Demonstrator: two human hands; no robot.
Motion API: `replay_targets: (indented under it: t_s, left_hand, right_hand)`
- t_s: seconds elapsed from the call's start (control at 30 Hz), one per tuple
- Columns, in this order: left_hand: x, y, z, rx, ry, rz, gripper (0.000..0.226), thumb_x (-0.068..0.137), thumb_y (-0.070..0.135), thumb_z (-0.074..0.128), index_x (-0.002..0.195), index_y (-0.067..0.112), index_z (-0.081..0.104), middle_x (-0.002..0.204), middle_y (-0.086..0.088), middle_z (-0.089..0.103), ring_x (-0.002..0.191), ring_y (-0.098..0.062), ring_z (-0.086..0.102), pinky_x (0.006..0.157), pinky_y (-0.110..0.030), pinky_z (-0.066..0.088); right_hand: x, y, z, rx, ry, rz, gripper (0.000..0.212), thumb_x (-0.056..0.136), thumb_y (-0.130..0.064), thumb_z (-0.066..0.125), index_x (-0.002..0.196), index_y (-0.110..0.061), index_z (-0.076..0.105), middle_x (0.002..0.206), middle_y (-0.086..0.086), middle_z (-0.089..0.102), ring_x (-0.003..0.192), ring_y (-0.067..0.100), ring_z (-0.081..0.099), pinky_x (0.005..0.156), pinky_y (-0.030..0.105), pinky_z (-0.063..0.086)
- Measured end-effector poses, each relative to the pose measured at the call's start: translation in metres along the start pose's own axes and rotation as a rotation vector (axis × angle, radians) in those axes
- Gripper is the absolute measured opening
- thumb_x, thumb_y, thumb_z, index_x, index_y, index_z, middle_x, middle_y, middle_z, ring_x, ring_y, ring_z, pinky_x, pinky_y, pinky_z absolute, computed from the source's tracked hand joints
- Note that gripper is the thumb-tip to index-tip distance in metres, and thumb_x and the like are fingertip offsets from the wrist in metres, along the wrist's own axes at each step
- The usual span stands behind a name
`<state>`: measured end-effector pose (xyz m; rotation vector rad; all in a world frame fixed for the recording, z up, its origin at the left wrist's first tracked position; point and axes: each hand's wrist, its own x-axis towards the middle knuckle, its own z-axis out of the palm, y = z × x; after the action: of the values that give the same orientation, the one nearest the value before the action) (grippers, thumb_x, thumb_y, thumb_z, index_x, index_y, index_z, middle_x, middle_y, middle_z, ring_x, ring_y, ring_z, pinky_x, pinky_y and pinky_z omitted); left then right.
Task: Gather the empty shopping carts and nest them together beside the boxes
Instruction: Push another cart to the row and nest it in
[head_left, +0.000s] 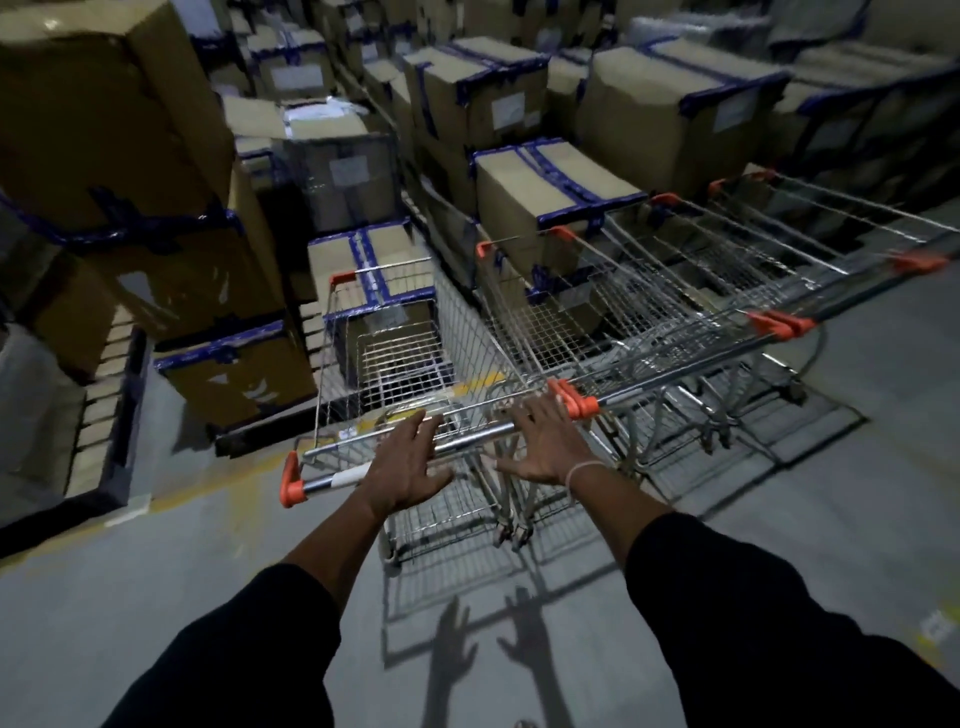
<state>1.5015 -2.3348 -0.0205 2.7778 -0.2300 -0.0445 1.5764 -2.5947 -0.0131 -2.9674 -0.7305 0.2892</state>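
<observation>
Both hands spread over the handle of the near cart, facing the boxes.

The left hand (410, 467) and right hand (545, 447) have fingers splayed and straight, lying on or just above the handle (467, 441); whether they press it I cannot tell. The cart (395, 358) stands just ahead of the hands, empty. Right of the right hand, a row of carts (691, 291) sits nested, the nearest just beside the first. Taped boxes (545, 192) are stacked beyond. Hand shadows fall on the floor (156, 561).
</observation>
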Motion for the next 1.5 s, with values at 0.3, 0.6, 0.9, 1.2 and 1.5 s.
replay_targets:
  t_s: [0.3,0.6,0.9,1.2,1.5]
  left_hand:
    - [0.039,0.037,0.037,-0.015,-0.082,0.303,0.104,0.082,0.085,0.040,0.159,0.017,0.026,0.163,-0.027,0.020,0.145,-0.050,0.029,0.110,-0.069,0.033]
    - [0.045,0.152,0.069,-0.114,-0.171,0.698,0.099,0.086,0.072,0.048,0.161,0.013,0.019,0.166,-0.027,0.010,0.154,-0.043,0.012,0.120,-0.061,0.020]
    - [0.046,0.296,0.142,-0.052,-0.352,0.962,0.098,0.087,0.069,0.050,0.162,0.015,0.018,0.164,-0.029,0.016,0.153,-0.045,0.012,0.119,-0.061,0.024]
    - [0.022,0.483,0.222,-0.058,-0.485,1.189,0.100,0.086,0.066,0.054,0.164,0.023,0.008,0.170,-0.015,-0.001,0.157,-0.037,-0.001,0.123,-0.059,0.015]
    - [-0.044,0.643,0.288,-0.077,-0.601,1.395,0.098,0.089,0.071,0.049,0.163,0.034,-0.004,0.170,-0.007,-0.013,0.157,-0.033,-0.011,0.122,-0.054,0.001]
  right_hand:
    - [-0.096,0.036,-0.009,0.095,0.056,0.295,0.111,0.078,-0.090,0.044,0.166,-0.028,0.020,0.174,0.008,0.009,0.161,0.030,-0.001,0.127,0.058,-0.005]
    - [-0.236,0.090,0.015,0.258,0.095,0.670,0.109,0.083,-0.090,0.046,0.167,-0.028,0.015,0.175,0.006,0.000,0.161,0.026,-0.012,0.126,0.052,-0.014]
    - [-0.403,0.154,0.044,0.337,0.179,1.010,0.100,0.089,-0.085,0.044,0.167,-0.029,0.016,0.175,0.004,0.000,0.161,0.027,-0.011,0.126,0.054,-0.013]
    - [-0.581,0.215,0.077,0.421,0.187,1.337,0.103,0.086,-0.089,0.041,0.167,-0.031,0.015,0.175,0.004,-0.002,0.161,0.025,-0.011,0.126,0.054,-0.012]
    - [-0.728,0.228,0.110,0.476,0.241,1.586,0.137,0.055,-0.108,0.005,0.167,-0.030,0.015,0.175,0.005,-0.001,0.160,0.026,-0.012,0.126,0.054,-0.014]
